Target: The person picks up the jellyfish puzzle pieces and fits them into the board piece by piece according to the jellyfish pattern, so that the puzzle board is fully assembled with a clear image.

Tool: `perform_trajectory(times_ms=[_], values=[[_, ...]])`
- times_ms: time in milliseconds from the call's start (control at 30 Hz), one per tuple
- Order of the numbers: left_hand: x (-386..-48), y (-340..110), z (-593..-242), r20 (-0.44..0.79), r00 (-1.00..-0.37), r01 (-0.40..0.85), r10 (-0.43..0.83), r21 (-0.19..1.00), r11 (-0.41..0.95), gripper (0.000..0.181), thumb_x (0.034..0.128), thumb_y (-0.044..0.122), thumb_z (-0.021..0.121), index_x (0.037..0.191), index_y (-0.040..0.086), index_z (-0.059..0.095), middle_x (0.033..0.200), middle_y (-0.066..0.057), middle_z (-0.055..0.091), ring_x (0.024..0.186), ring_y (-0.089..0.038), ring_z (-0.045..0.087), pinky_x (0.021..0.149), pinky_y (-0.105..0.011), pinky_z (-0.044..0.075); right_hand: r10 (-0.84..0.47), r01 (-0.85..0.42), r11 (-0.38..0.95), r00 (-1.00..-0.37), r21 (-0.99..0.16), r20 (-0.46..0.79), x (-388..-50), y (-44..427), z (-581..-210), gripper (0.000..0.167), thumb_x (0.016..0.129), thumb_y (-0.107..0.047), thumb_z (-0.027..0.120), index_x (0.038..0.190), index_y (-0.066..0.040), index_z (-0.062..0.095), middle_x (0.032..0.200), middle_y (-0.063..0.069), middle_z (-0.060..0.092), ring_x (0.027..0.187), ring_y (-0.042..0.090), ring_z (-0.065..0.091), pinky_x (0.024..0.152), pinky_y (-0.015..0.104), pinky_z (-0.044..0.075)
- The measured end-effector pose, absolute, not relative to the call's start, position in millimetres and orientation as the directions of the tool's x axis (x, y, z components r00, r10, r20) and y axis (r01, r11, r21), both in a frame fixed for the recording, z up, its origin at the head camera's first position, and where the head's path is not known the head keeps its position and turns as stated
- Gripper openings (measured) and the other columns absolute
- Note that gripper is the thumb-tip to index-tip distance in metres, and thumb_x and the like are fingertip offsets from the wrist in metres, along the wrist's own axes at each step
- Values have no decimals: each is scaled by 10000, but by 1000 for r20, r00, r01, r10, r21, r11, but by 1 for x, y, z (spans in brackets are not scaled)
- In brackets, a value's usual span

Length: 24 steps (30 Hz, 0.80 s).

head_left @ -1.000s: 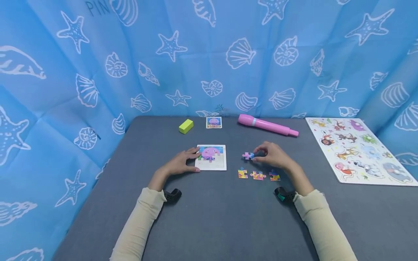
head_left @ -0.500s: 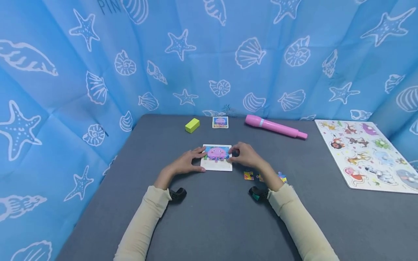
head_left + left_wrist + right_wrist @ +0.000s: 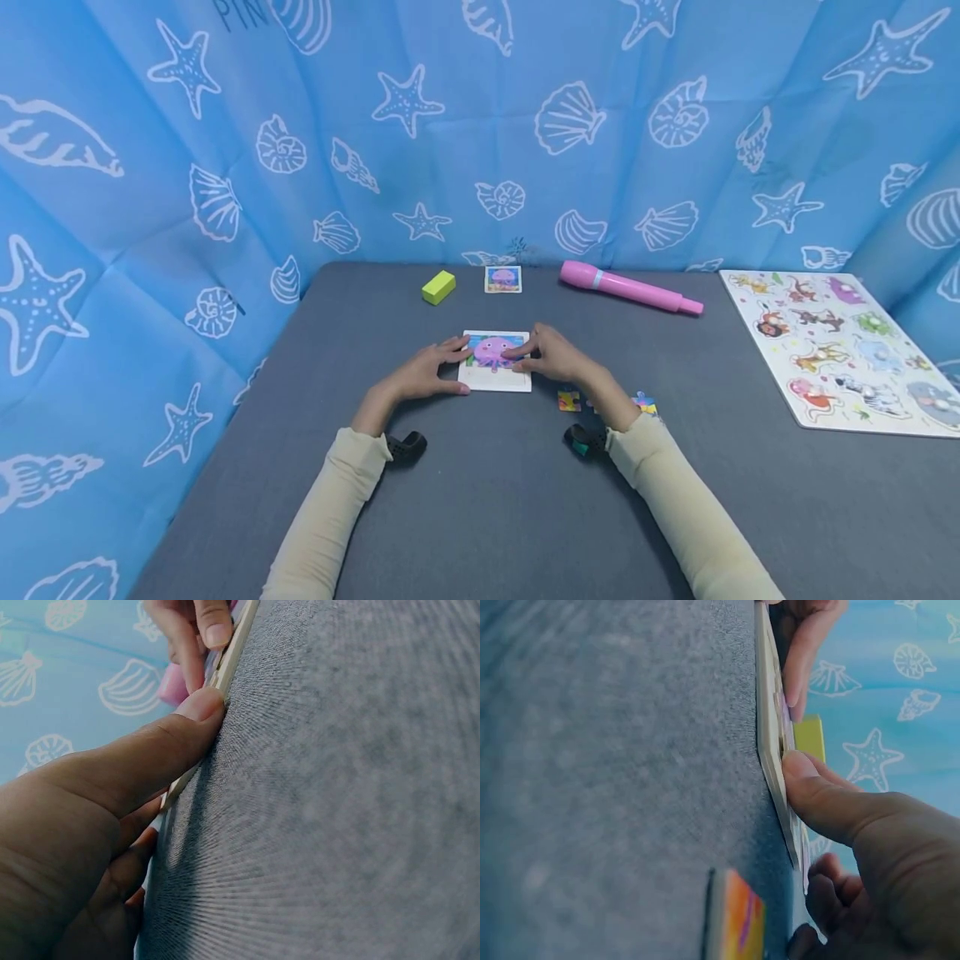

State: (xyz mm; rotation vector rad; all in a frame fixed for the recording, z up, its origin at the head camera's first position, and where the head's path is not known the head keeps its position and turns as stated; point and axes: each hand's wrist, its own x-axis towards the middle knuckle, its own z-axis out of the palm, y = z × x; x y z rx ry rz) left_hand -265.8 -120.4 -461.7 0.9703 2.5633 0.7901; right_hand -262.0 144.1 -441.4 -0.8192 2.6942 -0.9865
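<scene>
On the table lies a small white jigsaw puzzle board with a pink jellyfish picture across its upper part; the lower part shows bare white. My left hand holds its left side, thumb against the front edge and fingertips on the upper left. With index finger and thumb, my right hand presses on the right part of the picture, hiding some of it. Just beyond the board's right side lie loose puzzle pieces, a yellow one and a blue-yellow one, partly covered by my right wrist and sleeve.
Behind the board are a yellow-green block, a small jellyfish picture card and a pink marker-shaped stick. A large animal puzzle board lies at right. A blue shell-patterned curtain hangs along the table's back.
My right hand has carried a pink and blue puzzle piece leftward onto the board, and its index finger now reaches farther over the picture. The left hand has kept its place on the board.
</scene>
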Motion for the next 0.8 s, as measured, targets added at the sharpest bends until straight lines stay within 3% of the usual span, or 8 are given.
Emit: perform_trajectory(times_ms=[267, 400, 633, 800], values=[[-265, -121, -461, -74, -733, 511, 677, 596, 619, 727, 816, 362, 678, 1420, 127, 349, 1538, -46, 197, 1427, -263, 130, 1133, -527, 94, -457, -329, 696, -888, -638, -41, -266, 141, -440, 289, 758, -154, 746, 1041, -117, 700, 716, 39, 354, 677, 169, 280, 611, 282, 236], [-265, -118, -462, -77, -729, 515, 680, 593, 619, 732, 814, 374, 677, 1421, 132, 348, 1538, -40, 197, 1428, -260, 132, 1135, -523, 95, -435, -291, 672, -899, -681, -46, -263, 149, -441, 336, 758, -176, 748, 1077, -90, 689, 722, 53, 363, 668, 167, 282, 596, 278, 246], [-265, -116, -464, -60, -728, 526, 683, 589, 613, 739, 812, 366, 683, 1422, 127, 342, 1539, -38, 194, 1427, -263, 133, 1136, -518, 96, -345, -213, 600, -939, -771, -9, -244, 184, -437, 376, 773, -150, 733, 1129, -53, 663, 681, 17, 343, 641, 164, 300, 566, 257, 293], [-265, -119, -464, -59, -732, 534, 678, 568, 626, 734, 819, 358, 675, 1423, 117, 335, 1538, -49, 190, 1425, -268, 135, 1137, -517, 96, -355, -228, 611, -935, -758, -5, -224, 206, -434, 372, 767, -182, 741, 1106, -46, 675, 700, 13, 396, 655, 151, 304, 578, 250, 294]])
